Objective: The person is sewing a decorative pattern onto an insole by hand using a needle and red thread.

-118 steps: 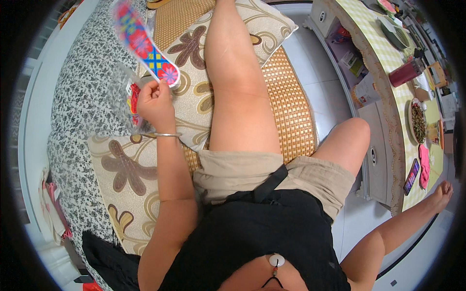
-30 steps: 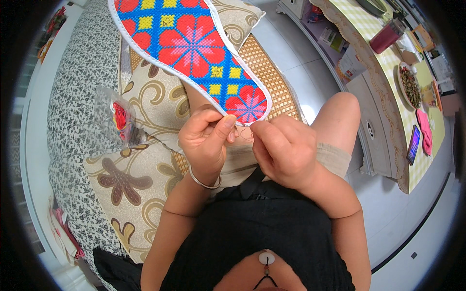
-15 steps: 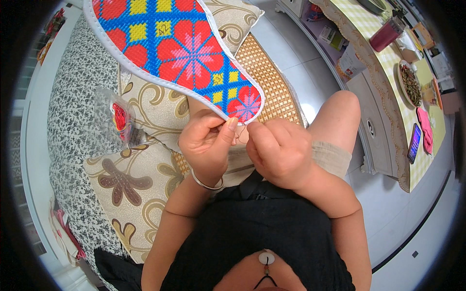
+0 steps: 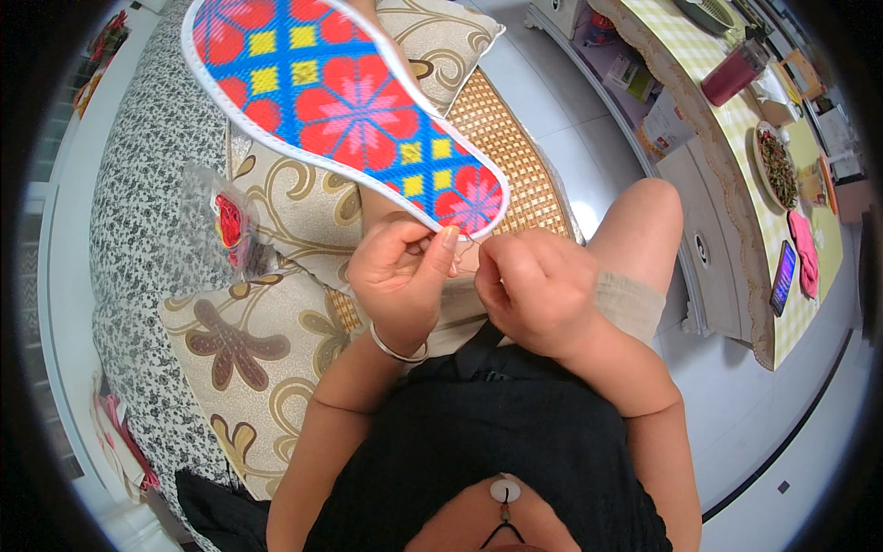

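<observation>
An embroidered insole (image 4: 368,120) with red flowers, blue bands, yellow squares and a white edging slants up and left from my hands. My left hand (image 4: 402,276), a bangle at its wrist, pinches the narrow near end of it between thumb and fingers. Just right of that end, my right hand (image 4: 541,287) is closed with its fingertips pressed together by the white edging. Whatever those fingertips hold is too small to make out. A short bit of red thread (image 4: 468,236) shows at the edging between the two hands.
At the left, a clear plastic bag (image 4: 230,225) of coloured thread lies on the sofa. Patterned cushions (image 4: 262,359) and a woven mat (image 4: 506,147) surround my legs. Rightward, a cloth-covered cabinet (image 4: 736,198) bears a dark red tumbler (image 4: 734,72), a plate of food (image 4: 777,166) and a phone (image 4: 783,278).
The insole has shifted slightly to the right and tilted a little. Both hands have moved a little rightward, and more red thread shows at the edging.
</observation>
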Demonstrator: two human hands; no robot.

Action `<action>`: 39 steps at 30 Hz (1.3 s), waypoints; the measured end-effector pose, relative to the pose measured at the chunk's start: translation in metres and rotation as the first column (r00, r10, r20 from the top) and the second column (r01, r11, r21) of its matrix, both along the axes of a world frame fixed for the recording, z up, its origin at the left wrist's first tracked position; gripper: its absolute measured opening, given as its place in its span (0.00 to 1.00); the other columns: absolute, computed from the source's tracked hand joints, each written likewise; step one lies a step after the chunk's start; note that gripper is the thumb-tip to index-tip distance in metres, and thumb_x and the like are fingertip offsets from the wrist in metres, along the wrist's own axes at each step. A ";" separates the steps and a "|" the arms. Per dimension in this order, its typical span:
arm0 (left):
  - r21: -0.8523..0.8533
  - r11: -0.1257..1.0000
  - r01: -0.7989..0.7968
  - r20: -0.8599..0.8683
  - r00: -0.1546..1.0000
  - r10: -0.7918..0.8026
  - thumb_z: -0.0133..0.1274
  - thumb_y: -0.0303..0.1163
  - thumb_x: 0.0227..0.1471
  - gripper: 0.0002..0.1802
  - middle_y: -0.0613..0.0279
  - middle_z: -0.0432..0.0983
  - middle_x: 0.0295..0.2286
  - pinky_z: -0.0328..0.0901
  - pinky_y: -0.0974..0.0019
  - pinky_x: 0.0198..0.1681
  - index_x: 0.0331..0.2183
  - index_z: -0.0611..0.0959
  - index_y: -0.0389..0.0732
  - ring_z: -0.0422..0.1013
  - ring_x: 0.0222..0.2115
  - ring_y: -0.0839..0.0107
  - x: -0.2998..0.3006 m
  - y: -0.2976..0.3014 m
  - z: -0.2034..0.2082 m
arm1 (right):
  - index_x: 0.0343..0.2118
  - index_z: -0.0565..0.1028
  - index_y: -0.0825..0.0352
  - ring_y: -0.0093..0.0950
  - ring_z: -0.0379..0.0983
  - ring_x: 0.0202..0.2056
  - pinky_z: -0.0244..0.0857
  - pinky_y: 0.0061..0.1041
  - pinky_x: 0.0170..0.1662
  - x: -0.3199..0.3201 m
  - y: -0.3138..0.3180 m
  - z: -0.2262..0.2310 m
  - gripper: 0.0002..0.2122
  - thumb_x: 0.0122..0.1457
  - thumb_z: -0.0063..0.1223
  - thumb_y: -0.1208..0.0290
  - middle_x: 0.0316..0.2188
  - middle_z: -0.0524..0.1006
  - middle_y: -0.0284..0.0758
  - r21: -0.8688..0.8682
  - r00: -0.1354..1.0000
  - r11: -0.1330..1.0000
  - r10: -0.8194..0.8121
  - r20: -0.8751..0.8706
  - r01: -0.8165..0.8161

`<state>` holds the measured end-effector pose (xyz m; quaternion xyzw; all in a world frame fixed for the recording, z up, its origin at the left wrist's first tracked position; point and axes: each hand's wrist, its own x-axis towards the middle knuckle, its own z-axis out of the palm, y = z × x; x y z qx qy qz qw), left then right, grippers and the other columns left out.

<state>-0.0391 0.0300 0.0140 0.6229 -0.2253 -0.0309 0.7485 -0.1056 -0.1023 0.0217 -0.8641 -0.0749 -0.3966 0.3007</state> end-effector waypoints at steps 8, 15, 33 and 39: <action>-0.132 0.987 0.089 -0.104 0.989 -0.103 0.50 0.16 0.49 0.07 0.57 0.74 0.27 0.64 0.72 0.26 0.34 0.73 0.32 0.65 0.20 0.78 0.007 0.005 0.007 | 0.28 0.74 0.68 0.26 0.69 0.23 0.63 0.22 0.28 0.003 -0.011 0.000 0.03 0.48 0.54 0.78 0.21 0.72 0.35 0.375 0.998 0.926 -0.040 -0.048 0.055; -0.176 0.956 0.236 -0.272 0.922 -0.277 0.51 0.18 0.49 0.05 0.64 0.71 0.24 0.62 0.78 0.28 0.32 0.76 0.31 0.66 0.24 0.81 0.010 0.003 0.009 | 0.34 0.76 0.71 0.19 0.70 0.27 0.64 0.17 0.32 0.006 -0.003 -0.008 0.06 0.53 0.53 0.77 0.28 0.77 0.34 0.925 0.767 -0.334 0.636 0.081 0.180; -0.593 0.789 0.159 -0.310 0.860 -0.406 0.47 0.22 0.50 0.05 0.64 0.63 0.21 0.55 0.77 0.19 0.33 0.71 0.34 0.55 0.15 0.81 0.124 0.110 0.022 | 0.22 0.61 0.64 0.19 0.54 0.20 0.52 0.16 0.20 -0.117 -0.322 -0.072 0.11 0.53 0.46 0.87 0.18 0.58 0.27 0.877 0.905 -0.256 -0.248 0.347 -0.406; -0.825 0.560 0.068 -0.288 0.803 -0.522 0.46 0.26 0.51 0.05 0.64 0.59 0.20 0.53 0.75 0.19 0.27 0.67 0.37 0.53 0.15 0.80 0.160 0.140 0.002 | 0.28 0.67 0.68 0.19 0.57 0.21 0.53 0.17 0.21 -0.222 -0.411 -0.107 0.03 0.57 0.46 0.82 0.19 0.62 0.28 0.986 0.822 0.005 -0.552 0.140 -0.164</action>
